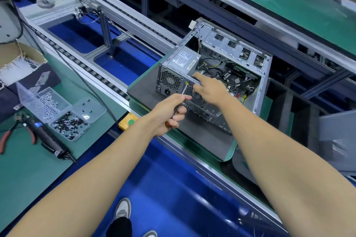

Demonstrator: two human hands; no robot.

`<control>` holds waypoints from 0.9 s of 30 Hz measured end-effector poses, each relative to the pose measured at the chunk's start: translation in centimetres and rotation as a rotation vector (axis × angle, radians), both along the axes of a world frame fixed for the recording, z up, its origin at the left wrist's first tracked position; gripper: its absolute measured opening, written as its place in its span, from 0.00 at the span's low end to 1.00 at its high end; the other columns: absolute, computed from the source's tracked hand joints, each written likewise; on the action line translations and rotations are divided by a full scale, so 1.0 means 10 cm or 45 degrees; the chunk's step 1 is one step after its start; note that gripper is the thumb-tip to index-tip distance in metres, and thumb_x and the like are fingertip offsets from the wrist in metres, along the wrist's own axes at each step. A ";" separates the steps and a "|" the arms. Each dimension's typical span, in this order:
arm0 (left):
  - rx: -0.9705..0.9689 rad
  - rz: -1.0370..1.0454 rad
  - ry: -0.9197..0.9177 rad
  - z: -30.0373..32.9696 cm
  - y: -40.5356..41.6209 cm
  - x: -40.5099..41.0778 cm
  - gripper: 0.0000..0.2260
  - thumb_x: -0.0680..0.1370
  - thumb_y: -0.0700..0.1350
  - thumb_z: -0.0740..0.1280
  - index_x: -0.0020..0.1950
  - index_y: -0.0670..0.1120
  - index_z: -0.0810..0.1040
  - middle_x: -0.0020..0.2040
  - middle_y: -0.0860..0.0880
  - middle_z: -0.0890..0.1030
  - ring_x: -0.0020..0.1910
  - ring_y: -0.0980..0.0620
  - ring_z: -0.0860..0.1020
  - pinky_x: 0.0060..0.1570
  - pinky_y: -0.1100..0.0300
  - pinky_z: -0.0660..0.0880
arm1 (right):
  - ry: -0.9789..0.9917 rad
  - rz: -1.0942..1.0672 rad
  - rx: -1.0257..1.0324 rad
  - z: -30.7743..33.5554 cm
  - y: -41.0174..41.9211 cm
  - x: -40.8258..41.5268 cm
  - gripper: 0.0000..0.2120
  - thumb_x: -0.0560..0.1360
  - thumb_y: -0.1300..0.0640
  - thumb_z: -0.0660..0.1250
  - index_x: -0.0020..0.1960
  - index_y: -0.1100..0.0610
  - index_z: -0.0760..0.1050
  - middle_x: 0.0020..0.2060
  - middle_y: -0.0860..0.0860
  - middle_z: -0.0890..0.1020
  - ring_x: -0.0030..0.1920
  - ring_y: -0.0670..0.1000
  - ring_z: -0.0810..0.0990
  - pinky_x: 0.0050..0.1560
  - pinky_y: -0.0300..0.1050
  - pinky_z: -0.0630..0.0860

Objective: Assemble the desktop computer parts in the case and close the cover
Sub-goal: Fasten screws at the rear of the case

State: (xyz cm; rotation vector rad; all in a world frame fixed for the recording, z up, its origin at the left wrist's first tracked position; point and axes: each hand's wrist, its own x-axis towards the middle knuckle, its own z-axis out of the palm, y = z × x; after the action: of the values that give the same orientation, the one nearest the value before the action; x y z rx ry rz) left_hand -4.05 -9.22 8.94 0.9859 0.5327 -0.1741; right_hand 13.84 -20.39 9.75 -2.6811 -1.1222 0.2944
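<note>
**Fastening the power supply at the back of the case**

I take the computer case (215, 82) as my landmark: it stands open-sided on a dark mat (202, 140) on the conveyor line.

Well to the left of the case, on the green bench, lie the red-handled pliers (5, 138), the black electric driver (48, 140) and the clear screw boxes (63, 113); none of them is in use.

Just in front of the case's rear panel, my left hand (169, 115) is clenched round the handle of a screwdriver (182, 95). Its shaft runs up toward the rear panel, with the tip near the edge below the power supply (183, 61), which sits in the case's upper rear corner. Whether the tip is seated in a screw head I cannot tell.

My right hand (210, 88) reaches over the case's rear edge. Its forefinger is stretched out, pointing at the lower side of the power supply, and the other fingers are folded in, holding nothing that I can see.

I judge the step to be screwing the power supply to the rear panel. Next I must keep the tip square on the screw and steady the unit while turning. Cables still lie loose inside, and the grey cover panel (337, 140) waits well to the right of the case, so closing is far off.
</note>
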 end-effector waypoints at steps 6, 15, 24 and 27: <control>2.367 -0.293 0.182 -0.05 -0.02 -0.04 0.18 0.80 0.41 0.65 0.62 0.48 0.59 0.33 0.48 0.69 0.25 0.46 0.65 0.25 0.56 0.61 | 0.003 0.024 0.001 -0.01 -0.01 0.02 0.13 0.75 0.48 0.57 0.59 0.43 0.67 0.34 0.50 0.79 0.35 0.56 0.78 0.37 0.49 0.68; 0.230 -0.001 -0.078 -0.05 0.13 -0.05 0.10 0.84 0.47 0.64 0.59 0.44 0.79 0.34 0.52 0.73 0.27 0.56 0.68 0.21 0.65 0.62 | -0.013 0.038 -0.022 0.03 0.00 -0.01 0.16 0.78 0.51 0.59 0.66 0.48 0.69 0.34 0.54 0.79 0.36 0.59 0.77 0.39 0.51 0.72; 1.999 -0.257 0.145 -0.12 0.11 -0.01 0.09 0.83 0.46 0.63 0.60 0.52 0.64 0.35 0.46 0.74 0.28 0.45 0.69 0.27 0.55 0.67 | -0.002 0.027 0.010 0.00 -0.01 0.00 0.17 0.76 0.50 0.59 0.65 0.46 0.68 0.30 0.50 0.76 0.32 0.52 0.74 0.33 0.46 0.65; 2.324 -0.208 0.132 -0.04 0.04 -0.02 0.12 0.83 0.49 0.61 0.61 0.50 0.60 0.34 0.49 0.74 0.27 0.44 0.69 0.29 0.55 0.64 | -0.006 0.029 0.014 0.01 -0.01 0.00 0.16 0.76 0.50 0.58 0.64 0.46 0.68 0.29 0.50 0.77 0.33 0.54 0.75 0.33 0.47 0.66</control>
State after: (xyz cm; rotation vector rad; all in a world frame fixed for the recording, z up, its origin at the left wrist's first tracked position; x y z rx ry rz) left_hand -4.21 -8.82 8.57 2.8069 0.6496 0.1999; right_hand 13.87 -20.48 9.82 -2.6620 -1.1534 0.2854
